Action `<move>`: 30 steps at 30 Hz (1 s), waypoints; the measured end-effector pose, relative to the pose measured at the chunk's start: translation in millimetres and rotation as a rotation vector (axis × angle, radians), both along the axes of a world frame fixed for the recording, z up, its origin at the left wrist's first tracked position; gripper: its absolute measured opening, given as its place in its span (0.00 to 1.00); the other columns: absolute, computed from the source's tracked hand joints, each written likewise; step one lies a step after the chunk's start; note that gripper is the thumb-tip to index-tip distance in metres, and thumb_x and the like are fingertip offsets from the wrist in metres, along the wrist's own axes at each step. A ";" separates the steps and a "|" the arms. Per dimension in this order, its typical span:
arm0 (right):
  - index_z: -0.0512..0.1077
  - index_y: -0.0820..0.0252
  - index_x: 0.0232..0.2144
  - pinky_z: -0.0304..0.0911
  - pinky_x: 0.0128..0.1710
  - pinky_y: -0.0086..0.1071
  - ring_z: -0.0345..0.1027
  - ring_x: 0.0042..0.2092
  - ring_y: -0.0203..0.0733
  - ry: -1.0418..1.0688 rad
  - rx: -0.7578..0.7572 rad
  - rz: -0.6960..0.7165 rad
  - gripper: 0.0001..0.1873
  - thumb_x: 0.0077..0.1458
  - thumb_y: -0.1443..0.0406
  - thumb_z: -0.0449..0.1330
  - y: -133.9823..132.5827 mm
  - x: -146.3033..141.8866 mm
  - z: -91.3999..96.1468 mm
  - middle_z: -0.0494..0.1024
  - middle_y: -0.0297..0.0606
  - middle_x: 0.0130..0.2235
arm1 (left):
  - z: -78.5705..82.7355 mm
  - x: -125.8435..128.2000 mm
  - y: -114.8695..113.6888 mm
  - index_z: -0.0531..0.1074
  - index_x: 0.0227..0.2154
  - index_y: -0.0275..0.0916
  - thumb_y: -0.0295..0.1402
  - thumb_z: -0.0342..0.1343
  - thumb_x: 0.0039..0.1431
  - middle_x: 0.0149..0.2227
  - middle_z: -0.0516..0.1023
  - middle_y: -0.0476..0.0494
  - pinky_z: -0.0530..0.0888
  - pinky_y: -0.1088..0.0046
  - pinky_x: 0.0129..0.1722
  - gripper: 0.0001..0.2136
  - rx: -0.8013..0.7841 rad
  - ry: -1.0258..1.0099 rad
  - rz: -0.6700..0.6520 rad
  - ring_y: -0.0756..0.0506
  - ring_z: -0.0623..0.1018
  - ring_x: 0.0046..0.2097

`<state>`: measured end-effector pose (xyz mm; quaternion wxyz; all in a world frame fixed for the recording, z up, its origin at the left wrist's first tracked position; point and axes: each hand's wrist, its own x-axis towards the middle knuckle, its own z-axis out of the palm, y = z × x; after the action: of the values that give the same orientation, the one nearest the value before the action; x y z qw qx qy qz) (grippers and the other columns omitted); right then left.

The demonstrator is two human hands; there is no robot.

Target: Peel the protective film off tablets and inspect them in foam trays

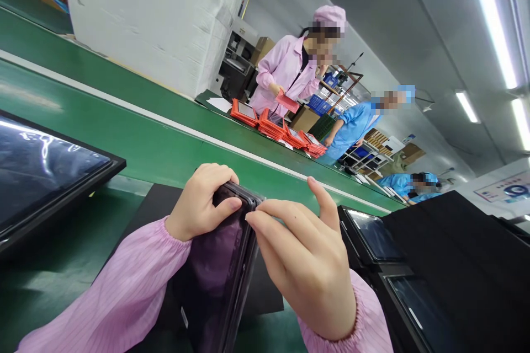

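Observation:
Upright in front of me stands a dark tablet-like device with a black frame. My left hand is curled over its top left corner, thumb pressed on the front. My right hand pinches the same top edge with thumb and index finger, the other fingers raised. Both wrists wear pink sleeves. The device rests over a black mat on the green table.
A large black screen lies at the left. More black-framed screens and a black stack sit at the right. Across the green belt, a person in pink holds a red case above stacked red cases; two people in blue work farther along.

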<state>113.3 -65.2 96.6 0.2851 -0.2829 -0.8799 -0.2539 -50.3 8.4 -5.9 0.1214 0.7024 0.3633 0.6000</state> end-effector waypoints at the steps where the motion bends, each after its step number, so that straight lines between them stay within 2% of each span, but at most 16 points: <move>1: 0.74 0.59 0.33 0.48 0.72 0.41 0.77 0.34 0.32 -0.011 -0.003 0.000 0.11 0.66 0.74 0.56 -0.1 0.4 0.7 0.82 0.31 0.34 | 0.5 -0.2 0.1 0.66 0.29 0.42 0.66 0.34 0.62 0.27 0.72 0.46 0.64 0.61 0.36 0.32 -0.004 0.001 0.002 0.42 0.69 0.31; 13: 0.73 0.58 0.31 0.50 0.72 0.42 0.76 0.32 0.31 -0.102 0.006 -0.028 0.13 0.67 0.74 0.54 -0.8 -0.6 7.2 0.82 0.31 0.35 | -1.9 0.5 2.1 0.65 0.30 0.41 0.62 0.36 0.66 0.27 0.70 0.47 0.62 0.62 0.36 0.29 0.060 0.018 0.000 0.43 0.68 0.31; 22: 0.72 0.58 0.27 0.45 0.75 0.40 0.75 0.31 0.32 -0.158 0.075 -0.016 0.18 0.66 0.75 0.51 -1.1 -5.0 5.2 0.79 0.33 0.32 | -1.5 -1.6 2.5 0.67 0.29 0.40 0.63 0.36 0.65 0.27 0.71 0.46 0.63 0.62 0.36 0.31 0.042 0.018 0.011 0.43 0.69 0.31; 30: 0.78 0.65 0.33 0.50 0.74 0.39 0.78 0.35 0.35 -0.124 0.144 -0.001 0.15 0.66 0.75 0.52 -3.1 -6.5 -0.9 0.81 0.38 0.33 | -1.6 -1.7 2.8 0.66 0.29 0.40 0.62 0.36 0.66 0.27 0.70 0.47 0.62 0.63 0.37 0.30 0.060 0.015 0.004 0.44 0.68 0.31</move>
<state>106.8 -68.3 95.6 0.2497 -0.2459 -0.8752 -0.3335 -51.9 11.2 -7.5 0.0964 0.7094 0.3472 0.6057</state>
